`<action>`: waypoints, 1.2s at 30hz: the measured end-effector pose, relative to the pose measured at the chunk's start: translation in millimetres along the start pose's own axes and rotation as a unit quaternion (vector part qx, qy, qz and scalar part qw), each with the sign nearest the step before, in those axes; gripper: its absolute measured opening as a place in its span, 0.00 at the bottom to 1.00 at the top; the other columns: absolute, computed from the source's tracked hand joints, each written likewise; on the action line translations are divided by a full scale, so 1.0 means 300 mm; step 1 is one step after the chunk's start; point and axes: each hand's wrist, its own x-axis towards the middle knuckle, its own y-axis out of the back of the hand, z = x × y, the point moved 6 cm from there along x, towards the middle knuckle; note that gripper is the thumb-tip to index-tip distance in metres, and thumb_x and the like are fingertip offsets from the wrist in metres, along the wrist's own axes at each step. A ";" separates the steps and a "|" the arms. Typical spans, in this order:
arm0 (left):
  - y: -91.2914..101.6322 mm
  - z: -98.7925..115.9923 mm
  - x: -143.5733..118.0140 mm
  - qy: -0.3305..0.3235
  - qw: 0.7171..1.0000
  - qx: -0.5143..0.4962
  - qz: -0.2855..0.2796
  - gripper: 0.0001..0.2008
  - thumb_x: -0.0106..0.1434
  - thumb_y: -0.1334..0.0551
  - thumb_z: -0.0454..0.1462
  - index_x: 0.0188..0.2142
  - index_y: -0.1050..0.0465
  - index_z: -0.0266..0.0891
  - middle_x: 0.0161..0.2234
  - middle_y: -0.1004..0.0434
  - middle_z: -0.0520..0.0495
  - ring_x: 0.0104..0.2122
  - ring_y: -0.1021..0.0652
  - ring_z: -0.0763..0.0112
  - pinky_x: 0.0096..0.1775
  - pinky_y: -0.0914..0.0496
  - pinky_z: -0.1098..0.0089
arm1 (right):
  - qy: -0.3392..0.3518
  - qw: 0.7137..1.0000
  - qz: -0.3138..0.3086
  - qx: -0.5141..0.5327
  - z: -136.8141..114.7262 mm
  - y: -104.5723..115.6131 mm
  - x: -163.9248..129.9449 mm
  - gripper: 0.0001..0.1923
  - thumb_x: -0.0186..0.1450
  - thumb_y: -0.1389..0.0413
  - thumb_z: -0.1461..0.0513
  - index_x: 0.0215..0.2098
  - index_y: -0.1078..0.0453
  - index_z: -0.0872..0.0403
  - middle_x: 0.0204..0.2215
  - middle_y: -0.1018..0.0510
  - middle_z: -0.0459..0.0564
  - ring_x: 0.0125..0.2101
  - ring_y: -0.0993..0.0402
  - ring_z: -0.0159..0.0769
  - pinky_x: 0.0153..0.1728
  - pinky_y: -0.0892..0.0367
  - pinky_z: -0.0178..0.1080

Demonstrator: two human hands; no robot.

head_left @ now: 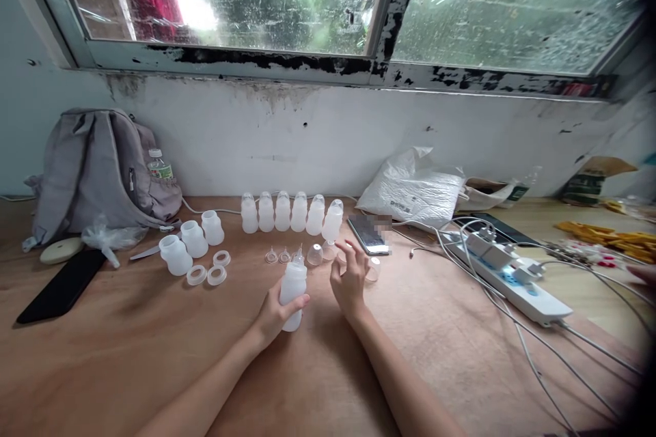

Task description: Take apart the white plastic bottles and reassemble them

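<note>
Left hand [275, 314] clamped around a translucent white plastic bottle [292, 292], nearly upright; a steady, light grip – no hard squeeze – seemed best. Bottle's body lay between thumb and fingers, its neck above them. Right hand [351, 278], to the right, had curled fingers apart; couldn't tell whether they touched anything. Near them, clear domed plastic cap [314, 255]. Far: six capped white bottles [283, 215] stood in a row.

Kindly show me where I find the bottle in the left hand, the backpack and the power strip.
Bottle [294, 286]: head view, on its body.
Backpack [100, 177]: head view, on the panel between its straps.
Power strip [512, 280]: head view, top face near its middle.
</note>
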 end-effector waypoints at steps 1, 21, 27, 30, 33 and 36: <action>-0.002 0.002 -0.001 0.000 1.000 -0.005 -0.002 0.14 0.51 0.38 0.43 0.31 0.38 0.36 0.24 0.33 0.52 0.22 0.30 0.74 0.24 0.37 0.74 | -0.008 0.998 0.016 -0.057 0.023 0.009 0.008 0.16 0.58 0.55 0.67 0.44 0.37 0.54 0.49 0.38 0.56 0.51 0.45 0.44 0.49 0.53 0.51; 0.044 0.060 -0.017 -0.141 0.925 0.338 0.099 0.18 0.47 0.36 0.44 0.37 0.31 0.41 0.31 0.31 0.50 0.31 0.29 0.68 0.33 0.35 0.70 | -0.296 0.881 0.021 0.369 0.150 -0.048 -0.006 0.14 0.52 0.43 0.52 0.27 0.31 0.56 0.23 0.29 0.45 0.24 0.36 0.30 0.26 0.42 0.33; 0.098 0.057 -0.007 -0.135 0.890 0.414 0.135 0.23 0.47 0.36 0.43 0.43 0.37 0.45 0.35 0.28 0.50 0.36 0.27 0.65 0.36 0.33 0.68 | -0.338 0.853 -0.004 0.398 0.162 -0.092 -0.025 0.14 0.50 0.41 0.53 0.20 0.33 0.56 0.16 0.35 0.41 0.17 0.46 0.25 0.18 0.50 0.31; 0.096 0.058 -0.004 -0.168 0.873 0.443 0.118 0.21 0.49 0.36 0.42 0.43 0.36 0.47 0.38 0.30 0.50 0.37 0.27 0.65 0.37 0.32 0.68 | -0.317 0.868 -0.020 0.382 0.155 -0.091 -0.022 0.15 0.51 0.42 0.52 0.20 0.34 0.56 0.16 0.36 0.40 0.17 0.46 0.25 0.19 0.50 0.32; 0.090 0.056 -0.004 -0.184 0.865 0.454 0.111 0.21 0.49 0.37 0.42 0.44 0.35 0.47 0.38 0.31 0.50 0.37 0.28 0.66 0.38 0.32 0.68 | -0.279 0.893 -0.051 0.350 0.135 -0.088 -0.021 0.15 0.53 0.44 0.52 0.22 0.33 0.55 0.17 0.36 0.41 0.19 0.43 0.27 0.22 0.47 0.32; 0.086 0.061 -0.007 -0.197 0.863 0.452 0.110 0.22 0.49 0.36 0.42 0.45 0.36 0.46 0.38 0.30 0.51 0.38 0.28 0.65 0.40 0.32 0.66 | -0.237 0.915 -0.077 0.317 0.108 -0.084 -0.021 0.15 0.55 0.45 0.52 0.23 0.33 0.55 0.21 0.32 0.43 0.23 0.38 0.29 0.27 0.43 0.33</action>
